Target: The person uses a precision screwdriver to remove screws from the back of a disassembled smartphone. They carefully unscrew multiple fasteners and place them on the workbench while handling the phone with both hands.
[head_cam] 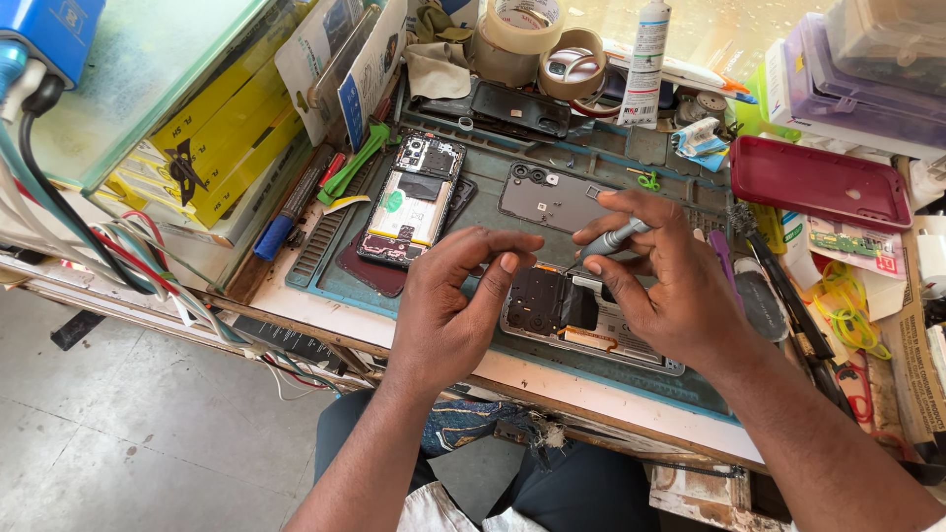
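An opened phone lies back-up on the teal work mat, its dark inner boards exposed. My right hand grips a grey screwdriver with its tip pointing down at the phone's upper edge. My left hand rests at the phone's left end, thumb and fingers curled against its corner, steadying it. Both hands hide part of the phone.
A second opened phone and a grey back cover lie further back on the mat. Tape rolls, a white bottle, a maroon tray, a purple box, yellow boxes and cables surround it.
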